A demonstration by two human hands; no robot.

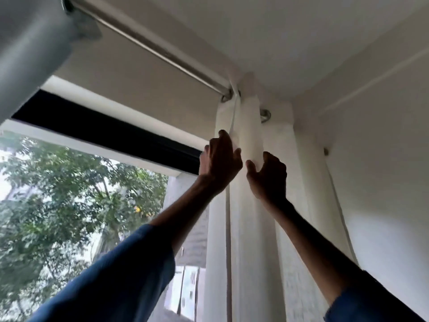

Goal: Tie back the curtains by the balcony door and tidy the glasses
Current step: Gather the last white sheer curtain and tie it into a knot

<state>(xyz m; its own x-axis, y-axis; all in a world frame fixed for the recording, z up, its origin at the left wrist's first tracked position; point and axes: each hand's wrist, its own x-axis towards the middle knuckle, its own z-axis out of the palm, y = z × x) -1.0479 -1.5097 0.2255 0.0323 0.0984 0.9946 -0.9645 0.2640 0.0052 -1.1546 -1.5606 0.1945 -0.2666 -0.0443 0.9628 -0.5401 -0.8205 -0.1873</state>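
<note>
Both arms are raised overhead. The left hand (220,160) and right hand (268,176) are held close together, fingers loosely curled; any grip seems uncertain.
</note>
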